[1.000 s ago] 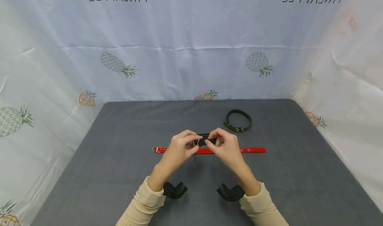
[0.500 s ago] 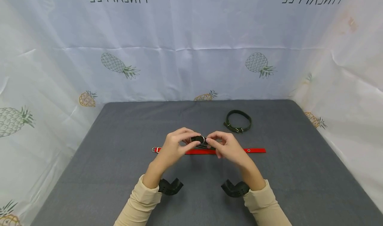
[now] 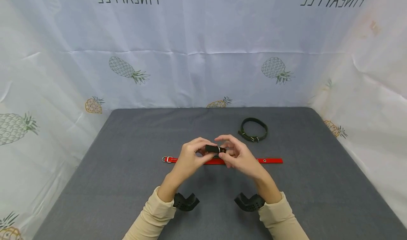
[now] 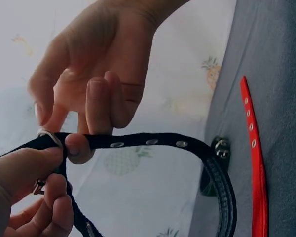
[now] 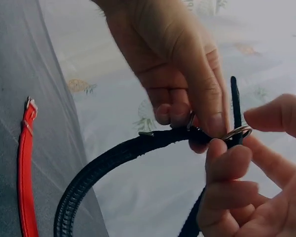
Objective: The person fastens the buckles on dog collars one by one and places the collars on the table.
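Black collar (image 3: 212, 148) likely light, bendy, stiffer where padded; pinch beside metal ring (image 5: 245, 131). Left hand (image 3: 192, 156) clamped there; right hand (image 3: 239, 156) grip: can't tell.

A gray table (image 3: 133, 183) bears a red collar (image 3: 214, 162) (laid straight) and a looped green collar (image 3: 249, 137).

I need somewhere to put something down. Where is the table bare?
Bare table lies between the red collar and the left edge, and between the green collar and the right edge. The middle is crowded: left hand and right hand hold the black collar there.
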Demonstrator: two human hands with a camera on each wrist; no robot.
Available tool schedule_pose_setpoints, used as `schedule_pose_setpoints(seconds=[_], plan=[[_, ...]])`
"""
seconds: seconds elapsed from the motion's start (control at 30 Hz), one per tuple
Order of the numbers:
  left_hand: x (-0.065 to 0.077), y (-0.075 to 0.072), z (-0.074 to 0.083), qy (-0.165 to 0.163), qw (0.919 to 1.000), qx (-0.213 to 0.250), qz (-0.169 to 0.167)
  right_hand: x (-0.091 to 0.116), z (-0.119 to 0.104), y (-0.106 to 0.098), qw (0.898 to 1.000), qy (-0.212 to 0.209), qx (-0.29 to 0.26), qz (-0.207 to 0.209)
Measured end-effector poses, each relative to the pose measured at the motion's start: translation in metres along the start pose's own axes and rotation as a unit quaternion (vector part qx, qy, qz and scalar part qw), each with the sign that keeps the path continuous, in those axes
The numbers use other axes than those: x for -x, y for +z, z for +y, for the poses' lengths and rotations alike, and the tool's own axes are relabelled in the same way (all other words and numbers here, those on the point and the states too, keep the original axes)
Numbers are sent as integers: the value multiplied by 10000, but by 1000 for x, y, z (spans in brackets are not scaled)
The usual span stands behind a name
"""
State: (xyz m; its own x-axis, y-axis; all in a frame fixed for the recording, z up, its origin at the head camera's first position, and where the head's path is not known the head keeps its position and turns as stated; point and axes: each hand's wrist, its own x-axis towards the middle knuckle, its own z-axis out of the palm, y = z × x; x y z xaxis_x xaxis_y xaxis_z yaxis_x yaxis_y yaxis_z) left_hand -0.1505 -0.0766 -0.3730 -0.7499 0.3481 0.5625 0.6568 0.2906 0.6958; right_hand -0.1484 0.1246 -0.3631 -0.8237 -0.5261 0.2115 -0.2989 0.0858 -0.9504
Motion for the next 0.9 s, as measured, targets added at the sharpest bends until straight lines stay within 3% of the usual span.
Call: schedule_pose_setpoints(seconds=[0.1,0.23,0.37,0.53,0.7,0.9], plan=[[-1,0,1,-212,9997,119,36,1,2,0,9999,-156,34,61],[-2,-1,0,-414,9981,413,-168,0,6,-2,9984,-413,55,383],[-2,-4,-2,-403,9979,456,-209,0,6,-4,9977,-493,-204,427],[-1,-5,-4,-32,9996,197,205,2,4,-7,9967,-436,-614,313],[-1,1,-5,363,9981,46,506,2,2,-6,9951,-265,-800,514],[0,13,-6,380,9966,126,724,1,2,-3,9918,-195,-1073,663]])
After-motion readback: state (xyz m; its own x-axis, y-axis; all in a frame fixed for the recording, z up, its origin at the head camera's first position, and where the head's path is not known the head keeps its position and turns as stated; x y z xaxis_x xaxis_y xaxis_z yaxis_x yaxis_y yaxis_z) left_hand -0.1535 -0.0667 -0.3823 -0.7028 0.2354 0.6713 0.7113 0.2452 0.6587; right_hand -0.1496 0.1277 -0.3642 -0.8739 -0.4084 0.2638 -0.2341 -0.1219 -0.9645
